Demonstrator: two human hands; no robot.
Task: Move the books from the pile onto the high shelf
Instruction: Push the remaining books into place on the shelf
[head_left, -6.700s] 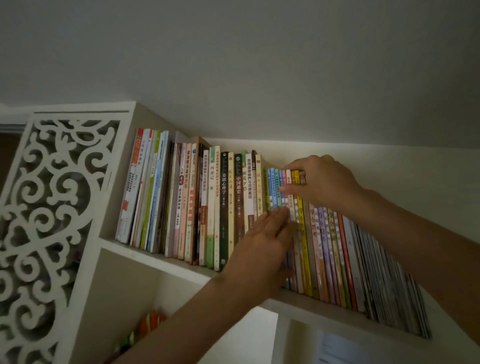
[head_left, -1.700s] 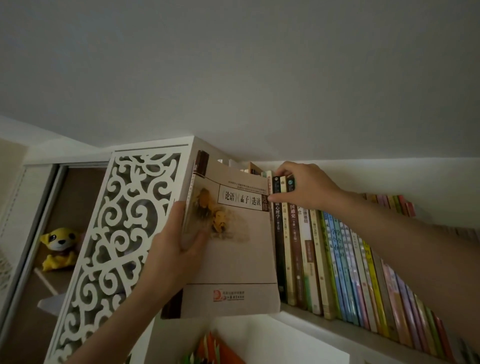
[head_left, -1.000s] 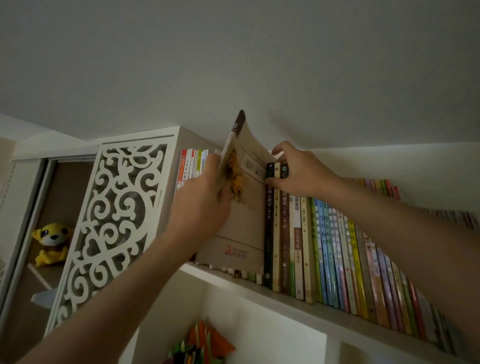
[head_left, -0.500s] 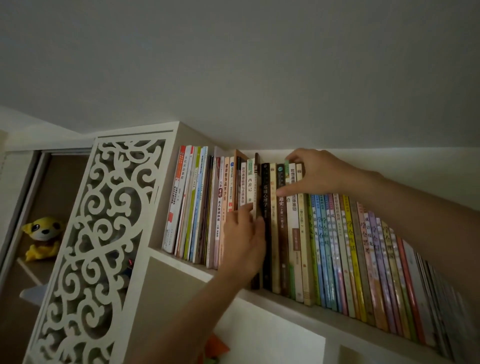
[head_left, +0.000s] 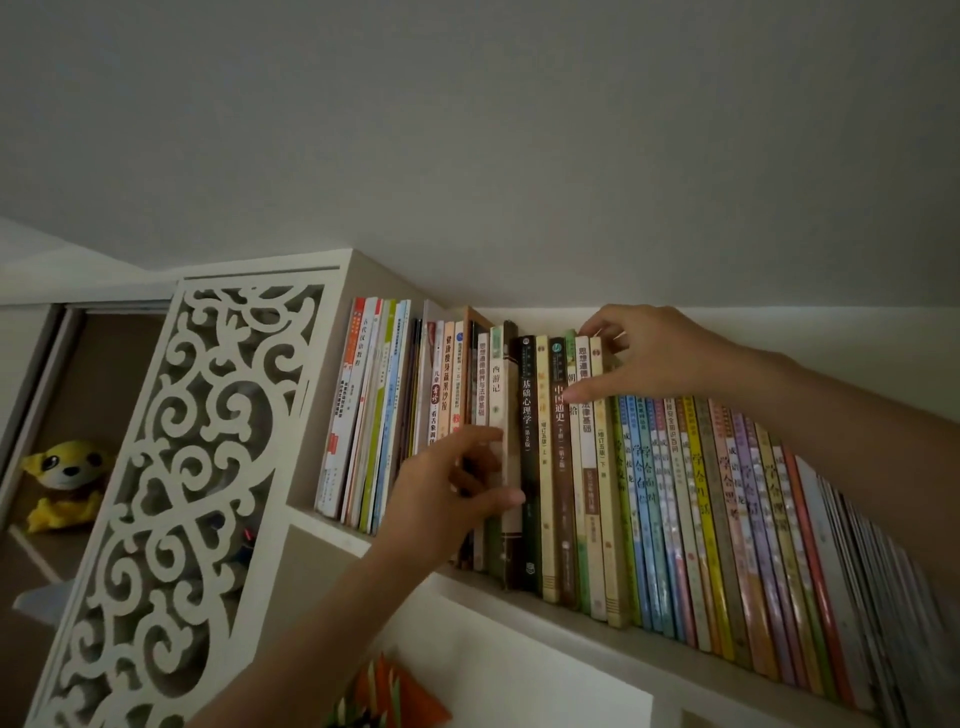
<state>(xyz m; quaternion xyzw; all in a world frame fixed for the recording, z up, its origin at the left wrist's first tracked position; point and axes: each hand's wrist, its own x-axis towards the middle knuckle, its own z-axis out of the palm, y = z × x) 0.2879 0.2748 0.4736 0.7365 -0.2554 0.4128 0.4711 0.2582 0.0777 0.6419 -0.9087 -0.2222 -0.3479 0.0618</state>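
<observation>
A long row of upright books (head_left: 675, 493) fills the high shelf (head_left: 649, 652) under the ceiling. A beige-spined book with a dark foot (head_left: 511, 395) stands in the row beside a black-spined one (head_left: 527, 415). My left hand (head_left: 452, 499) reaches up from below, its fingertips and thumb resting against the beige book's spine and its neighbours. My right hand (head_left: 644, 358) grips the tops of a few books just to the right, fingers hooked over their upper edges and thumb pressed on their spines. No pile of books is in view.
A white carved lattice panel (head_left: 171, 467) forms the shelf unit's left side. A yellow plush toy (head_left: 62, 483) sits in the brown cabinet beyond it. Orange and green folded paper (head_left: 395, 696) lies in the compartment below. The ceiling hangs close above the books.
The beige book that my left hand was sliding into the gap now stands fully in the row. My left hand has dropped lower onto the spines; my right hand has shifted slightly right along the tops.
</observation>
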